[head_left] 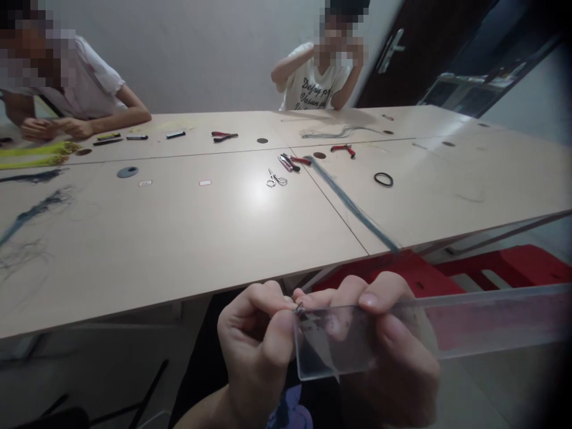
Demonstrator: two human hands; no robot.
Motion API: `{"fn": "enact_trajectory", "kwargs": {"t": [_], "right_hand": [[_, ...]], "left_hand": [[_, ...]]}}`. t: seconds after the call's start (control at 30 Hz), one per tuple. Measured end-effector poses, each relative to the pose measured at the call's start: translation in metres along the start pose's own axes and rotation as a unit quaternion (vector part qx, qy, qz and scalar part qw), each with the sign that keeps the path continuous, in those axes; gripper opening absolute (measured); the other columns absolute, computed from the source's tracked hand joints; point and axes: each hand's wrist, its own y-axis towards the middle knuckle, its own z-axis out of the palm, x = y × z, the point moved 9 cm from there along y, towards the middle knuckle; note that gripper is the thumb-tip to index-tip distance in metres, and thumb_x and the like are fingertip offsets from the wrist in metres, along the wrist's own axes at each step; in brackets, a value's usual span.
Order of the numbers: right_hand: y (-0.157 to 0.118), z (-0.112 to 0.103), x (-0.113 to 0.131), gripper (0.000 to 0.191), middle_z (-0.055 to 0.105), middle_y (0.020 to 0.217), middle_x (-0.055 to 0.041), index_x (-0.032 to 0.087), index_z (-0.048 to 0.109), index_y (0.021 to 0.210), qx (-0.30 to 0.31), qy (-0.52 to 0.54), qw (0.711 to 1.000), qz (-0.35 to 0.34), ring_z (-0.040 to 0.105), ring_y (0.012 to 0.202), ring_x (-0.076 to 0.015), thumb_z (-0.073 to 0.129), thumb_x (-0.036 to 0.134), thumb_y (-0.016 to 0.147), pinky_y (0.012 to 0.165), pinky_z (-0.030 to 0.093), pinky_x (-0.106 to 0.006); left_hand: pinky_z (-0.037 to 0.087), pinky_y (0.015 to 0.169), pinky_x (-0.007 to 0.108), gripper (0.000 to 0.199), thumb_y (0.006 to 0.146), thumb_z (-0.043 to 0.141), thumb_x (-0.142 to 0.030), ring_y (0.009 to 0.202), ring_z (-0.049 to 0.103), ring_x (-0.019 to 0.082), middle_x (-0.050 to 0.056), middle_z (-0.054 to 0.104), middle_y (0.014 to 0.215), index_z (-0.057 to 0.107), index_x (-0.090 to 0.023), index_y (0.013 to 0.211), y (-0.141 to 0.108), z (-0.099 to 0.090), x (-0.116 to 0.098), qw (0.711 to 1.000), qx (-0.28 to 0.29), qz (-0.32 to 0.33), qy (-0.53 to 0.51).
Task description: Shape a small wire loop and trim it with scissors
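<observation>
My right hand (393,345) is closed around a long clear plastic ruler (491,322), thumb on its upper edge and fingers behind it. The ruler reaches out past the right side of the view, and faint print shows near its left end. At that end my left hand (259,328) pinches with thumb and forefinger at the upper corner. A tiny, dark metallic bit (299,307) shows at those fingertips; its kind is too small to tell. Both hands are in front of the table edge, above my lap.
On the table (179,238) lie small scissors (276,179), red-handled pliers (343,150), a black ring (383,179) and a blue-grey thread bundle (353,205). Two people sit across. Red stools (527,265) stand beneath the right side. Dark blue threads (31,214) lie left.
</observation>
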Motion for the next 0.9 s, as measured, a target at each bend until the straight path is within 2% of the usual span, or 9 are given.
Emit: {"fn": "enact_trajectory", "kwargs": {"t": [0.13, 0.43, 0.57, 0.7, 0.9], "right_hand": [[0.0022, 0.0032, 0.0018, 0.016, 0.067, 0.077, 0.0021, 0.027, 0.063, 0.101, 0.001, 0.008, 1.0, -0.007, 0.069, 0.091, -0.0125, 0.05, 0.022, 0.094, 0.091, 0.055, -0.028], [0.0031, 0.007, 0.001, 0.017, 0.067, 0.078, 0.0024, 0.026, 0.062, 0.101, 0.007, 0.018, 1.0, -0.016, 0.069, 0.092, -0.0124, 0.048, 0.02, 0.094, 0.089, 0.056, -0.029], [0.0005, 0.0034, 0.0006, 0.015, 0.064, 0.076, 0.0031, 0.027, 0.062, 0.1, -0.01, 0.011, 1.0, -0.012, 0.069, 0.087, -0.0126, 0.049, 0.022, 0.094, 0.089, 0.056, -0.034], [0.0005, 0.0009, 0.0035, 0.014, 0.062, 0.07, 0.0021, 0.027, 0.064, 0.097, -0.027, -0.015, 0.999, -0.019, 0.068, 0.077, -0.0129, 0.052, 0.023, 0.091, 0.08, 0.059, -0.031], [0.0013, 0.0041, 0.0024, 0.017, 0.062, 0.072, 0.0024, 0.026, 0.063, 0.101, -0.013, -0.017, 1.0, -0.017, 0.07, 0.088, -0.0121, 0.048, 0.022, 0.094, 0.087, 0.055, -0.025]], "left_hand": [[0.053, 0.073, 0.01, 0.021, 0.078, 0.076, -0.023, 0.045, 0.05, 0.002, -0.007, 0.051, 0.047, 0.07, -0.019, 0.058, 0.0013, 0.0032, -0.0022, 1.0, 0.02, 0.006, 0.012], [0.053, 0.072, 0.008, 0.016, 0.078, 0.075, -0.02, 0.048, 0.055, 0.002, -0.006, 0.054, 0.049, 0.074, -0.021, 0.062, 0.0014, 0.0053, -0.0016, 0.999, 0.031, -0.002, -0.013], [0.053, 0.07, 0.009, 0.022, 0.077, 0.077, -0.023, 0.045, 0.051, 0.003, -0.007, 0.05, 0.046, 0.07, -0.02, 0.056, 0.0019, 0.0057, -0.0011, 1.0, 0.026, -0.009, 0.001], [0.051, 0.063, 0.007, 0.027, 0.077, 0.076, -0.024, 0.04, 0.037, 0.001, -0.008, 0.044, 0.046, 0.066, -0.018, 0.053, 0.0027, 0.0065, 0.0014, 0.999, 0.026, -0.022, 0.006], [0.047, 0.055, 0.006, 0.031, 0.077, 0.076, -0.028, 0.044, 0.037, 0.003, -0.008, 0.037, 0.048, 0.061, -0.017, 0.053, 0.0027, 0.0068, 0.0024, 0.999, 0.028, -0.034, -0.007]]}}
